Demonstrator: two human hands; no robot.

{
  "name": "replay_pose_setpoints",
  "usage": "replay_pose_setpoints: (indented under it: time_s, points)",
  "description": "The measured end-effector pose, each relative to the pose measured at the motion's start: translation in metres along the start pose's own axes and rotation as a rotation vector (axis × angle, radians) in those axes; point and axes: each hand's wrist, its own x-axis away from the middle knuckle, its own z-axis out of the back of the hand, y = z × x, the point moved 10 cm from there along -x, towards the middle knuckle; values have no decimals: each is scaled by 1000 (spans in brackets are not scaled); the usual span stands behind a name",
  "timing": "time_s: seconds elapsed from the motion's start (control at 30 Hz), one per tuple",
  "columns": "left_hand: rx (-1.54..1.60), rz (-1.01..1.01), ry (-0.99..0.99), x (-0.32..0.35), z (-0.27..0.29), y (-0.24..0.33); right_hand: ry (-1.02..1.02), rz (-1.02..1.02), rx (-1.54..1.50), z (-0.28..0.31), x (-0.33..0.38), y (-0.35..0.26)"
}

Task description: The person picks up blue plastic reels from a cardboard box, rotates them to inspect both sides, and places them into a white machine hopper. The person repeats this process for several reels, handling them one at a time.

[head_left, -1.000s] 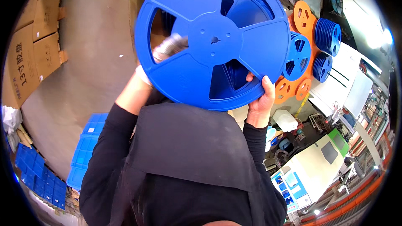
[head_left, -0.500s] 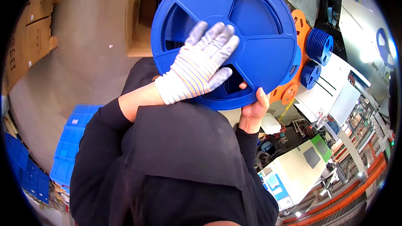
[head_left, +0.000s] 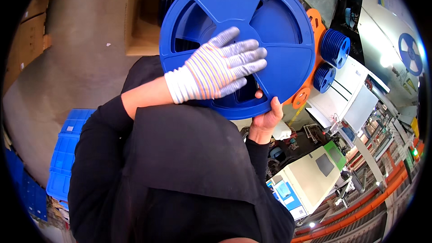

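A large blue plastic reel (head_left: 282, 65) with wide cut-out windows is held in front of my body, its round face toward me. My left hand (head_left: 220, 65), in a striped knit glove with grey fingers, lies across the reel's middle, palm against it and fingers stretched and spread. Bare, my right hand (head_left: 268, 116) grips the lower right rim, thumb on the face and a fingertip showing through the window. More blue plastic shows through the windows behind the front face; how many pieces are there I cannot tell.
Behind the reel stands an open cardboard box (head_left: 134, 20) with dark round pieces inside. An orange stand (head_left: 316, 19) and smaller blue reels (head_left: 335, 48) are to the right. Blue crates (head_left: 67, 146) sit at left, cartons (head_left: 29, 47) farther off. A beige machine (head_left: 303, 182) stands lower right.
My left hand has turned on the reel, its fingers now pointing more to the right and wider apart. My right hand keeps its hold on the rim. The whole view has shifted slightly.
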Motion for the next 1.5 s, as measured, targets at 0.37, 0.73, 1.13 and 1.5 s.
replay_pose_setpoints:
  time_s: [0.37, 0.73, 1.13, 1.5]
  points:
    - [-38, 66, -70, 18, -12, -11, 72, -37, -96, 19, 0, 11]
    - [-83, 60, -97, 9, -7, -20, 50, -55, -118, 9, -6, 14]
    - [17, -27, -22, -19, 5, -3, 51, -100, -115, 11, -18, 20]
    - [1248, 997, 422, 101, 64, -166, 10, -62, -131, 8, -23, 20]
